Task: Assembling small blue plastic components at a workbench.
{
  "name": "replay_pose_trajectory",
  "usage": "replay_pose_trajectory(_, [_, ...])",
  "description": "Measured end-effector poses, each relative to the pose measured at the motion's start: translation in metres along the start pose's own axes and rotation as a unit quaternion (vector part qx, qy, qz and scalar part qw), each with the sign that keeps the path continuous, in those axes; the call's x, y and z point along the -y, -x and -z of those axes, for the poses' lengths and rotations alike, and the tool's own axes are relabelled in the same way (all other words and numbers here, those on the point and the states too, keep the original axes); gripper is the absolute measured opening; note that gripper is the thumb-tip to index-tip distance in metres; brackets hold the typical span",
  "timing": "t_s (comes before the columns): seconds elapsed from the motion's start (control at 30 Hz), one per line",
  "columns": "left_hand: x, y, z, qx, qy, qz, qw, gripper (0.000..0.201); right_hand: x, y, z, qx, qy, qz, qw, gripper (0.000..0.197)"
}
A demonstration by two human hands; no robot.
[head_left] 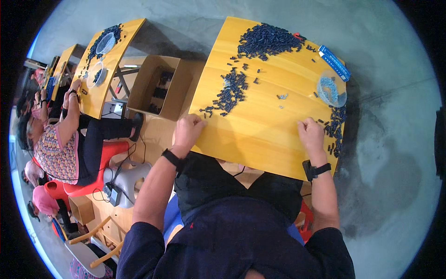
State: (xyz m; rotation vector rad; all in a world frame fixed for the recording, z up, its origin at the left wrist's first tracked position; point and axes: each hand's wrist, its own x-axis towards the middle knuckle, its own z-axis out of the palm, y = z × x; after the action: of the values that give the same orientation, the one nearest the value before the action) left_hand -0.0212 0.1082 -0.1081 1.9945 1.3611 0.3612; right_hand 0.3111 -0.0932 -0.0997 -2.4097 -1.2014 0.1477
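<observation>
My left hand point(188, 131) is closed at the left edge of the yellow table point(260, 135). Just beyond it lies a loose heap of small black pieces point(231, 93); any piece inside the fingers is hidden. Curled with its fingers together, my right hand point(312, 134) rests at the right side, next to another scatter of black pieces point(335, 128). What it may hold cannot be made out. Between the hands, farther off, sit a few small metallic bits point(282, 96). A clear round tub point(331, 89) of small light-blue parts stands beyond my right hand.
A large pile of black pieces point(268, 41) covers the far end. Near it are a red-handled tool point(299, 36) and a blue-and-white box point(334, 63). An open cardboard box point(155, 86) stands left of the table. Farther left, a seated person point(60, 144) works at another yellow table point(116, 60).
</observation>
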Motion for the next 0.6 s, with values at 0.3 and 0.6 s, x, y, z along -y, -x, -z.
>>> replay_pose_trajectory(0.3, [-0.060, 0.007, -0.056, 0.039, 0.042, -0.169, 0.984, 0.017, 0.041, -0.034, -0.017, 0.016, -0.115, 0.070, 0.991, 0.019])
replay_pose_trajectory(0.6, [-0.076, 0.014, -0.084, 0.053, -0.020, -0.137, 0.989, 0.017, 0.095, -0.127, -0.058, 0.015, -0.080, 0.168, 0.982, 0.017])
